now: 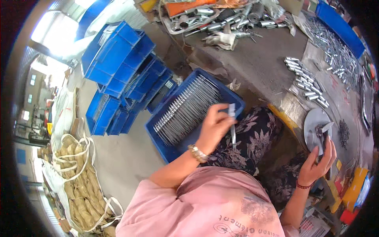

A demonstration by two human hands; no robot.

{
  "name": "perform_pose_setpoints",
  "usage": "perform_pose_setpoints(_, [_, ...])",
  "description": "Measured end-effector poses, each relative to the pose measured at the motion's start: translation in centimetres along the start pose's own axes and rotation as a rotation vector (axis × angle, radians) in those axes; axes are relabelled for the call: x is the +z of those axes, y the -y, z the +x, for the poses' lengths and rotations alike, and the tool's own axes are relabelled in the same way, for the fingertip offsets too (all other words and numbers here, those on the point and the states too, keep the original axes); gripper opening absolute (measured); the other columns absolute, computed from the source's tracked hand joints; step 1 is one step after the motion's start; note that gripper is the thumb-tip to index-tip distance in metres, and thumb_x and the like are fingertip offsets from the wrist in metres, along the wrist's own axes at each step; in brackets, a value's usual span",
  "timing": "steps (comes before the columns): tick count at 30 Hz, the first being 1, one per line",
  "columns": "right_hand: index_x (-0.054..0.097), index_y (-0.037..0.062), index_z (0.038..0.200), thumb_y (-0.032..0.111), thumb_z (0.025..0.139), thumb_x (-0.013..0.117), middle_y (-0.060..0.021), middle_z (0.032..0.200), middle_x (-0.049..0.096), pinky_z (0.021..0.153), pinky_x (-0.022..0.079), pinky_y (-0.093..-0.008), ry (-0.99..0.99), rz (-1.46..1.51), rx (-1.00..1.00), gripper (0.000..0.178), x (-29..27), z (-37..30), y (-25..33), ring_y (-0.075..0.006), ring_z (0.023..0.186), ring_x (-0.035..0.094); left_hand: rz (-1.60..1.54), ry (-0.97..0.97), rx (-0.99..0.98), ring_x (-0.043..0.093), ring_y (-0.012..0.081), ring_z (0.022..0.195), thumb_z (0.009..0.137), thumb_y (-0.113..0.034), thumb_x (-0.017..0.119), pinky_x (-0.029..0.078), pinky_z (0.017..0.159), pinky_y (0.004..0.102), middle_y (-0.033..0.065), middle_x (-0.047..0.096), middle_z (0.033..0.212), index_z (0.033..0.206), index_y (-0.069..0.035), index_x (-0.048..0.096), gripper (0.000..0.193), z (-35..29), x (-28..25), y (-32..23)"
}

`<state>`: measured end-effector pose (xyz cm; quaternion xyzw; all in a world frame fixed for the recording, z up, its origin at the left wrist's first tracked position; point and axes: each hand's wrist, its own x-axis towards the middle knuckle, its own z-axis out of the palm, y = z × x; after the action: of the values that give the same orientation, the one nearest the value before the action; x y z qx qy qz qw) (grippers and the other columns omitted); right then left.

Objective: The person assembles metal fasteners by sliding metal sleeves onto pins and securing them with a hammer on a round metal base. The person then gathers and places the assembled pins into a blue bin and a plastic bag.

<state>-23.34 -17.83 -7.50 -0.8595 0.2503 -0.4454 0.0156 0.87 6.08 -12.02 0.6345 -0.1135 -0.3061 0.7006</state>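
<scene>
My left hand (216,123) pinches a slim metal rod (233,137) with a wider shiny end, held upright over my lap beside a blue tray (156,148). Inside that tray lie several similar metal rods (185,108) in a neat row. At the right, my right hand (319,161) reaches to a round grey plate (312,122) on the bench. Its thumb and fingers close around a dark fixture (323,132) with shiny metal parts on the plate. Exactly what those fingers grip is partly hidden.
Stacked blue bins (118,59) stand at the far left, near tan sacks (77,181). On the bench lie metal sleeves (306,81), a heap of small metal parts (341,59), dark small pieces (344,134) and a white glove (222,38). Metal sockets (237,19) are piled at the back.
</scene>
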Motion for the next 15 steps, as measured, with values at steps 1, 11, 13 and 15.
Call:
perform_pose_setpoints(1, [0.062, -0.0053, 0.137, 0.002, 0.096, 0.065, -0.02, 0.134, 0.066, 0.107, 0.047, -0.0466, -0.012, -0.011, -0.009, 0.041, 0.0, 0.0, -0.1, -0.0377, 0.123, 0.061, 0.0, -0.118, -0.078, 0.047, 0.0052, 0.062, 0.098, -0.011, 0.07, 0.034, 0.051, 0.0214, 0.0072, 0.072, 0.098, 0.137, -0.009, 0.05, 0.044, -0.5, -2.6, 1.2])
perform_pose_setpoints(11, [0.062, -0.0052, 0.136, 0.001, 0.097, 0.066, -0.0195, 0.134, 0.067, 0.107, 0.047, -0.0479, -0.006, 0.0, -0.018, 0.04, 0.0, -0.5, -0.1, -0.0375, 0.124, 0.061, 0.42, -0.779, -0.044, 0.065, 0.0186, 0.076, 0.087, -0.009, 0.08, 0.053, 0.07, 0.0349, 0.0085, 0.071, 0.09, 0.126, -0.007, 0.057, 0.046, 0.2, -24.4, 10.7])
perform_pose_setpoints(13, [0.063, -0.005, 0.135, 0.001, 0.097, 0.066, -0.0192, 0.134, 0.067, 0.108, 0.047, -0.048, -0.008, 0.003, -0.007, 0.039, 0.0, -0.5, 0.0, -0.0376, 0.124, 0.061, 0.645, -0.841, -0.072, 0.071, 0.0215, 0.083, 0.086, -0.012, 0.082, 0.056, 0.075, 0.0368, 0.0131, 0.074, 0.09, 0.125, -0.006, 0.058, 0.047, 1.6, -25.5, 10.7])
perform_pose_setpoints(15, [0.063, -0.0048, 0.135, 0.0, 0.097, 0.065, -0.0189, 0.134, 0.067, 0.108, 0.047, -0.048, -0.011, -0.008, 0.007, 0.038, 0.0, -0.6, 0.0, -0.0376, 0.124, 0.062, 0.654, -0.804, -0.102, 0.072, 0.0227, 0.084, 0.085, -0.014, 0.084, 0.056, 0.076, 0.0367, 0.0135, 0.075, 0.091, 0.125, -0.006, 0.058, 0.049, 3.2, -25.7, 10.2])
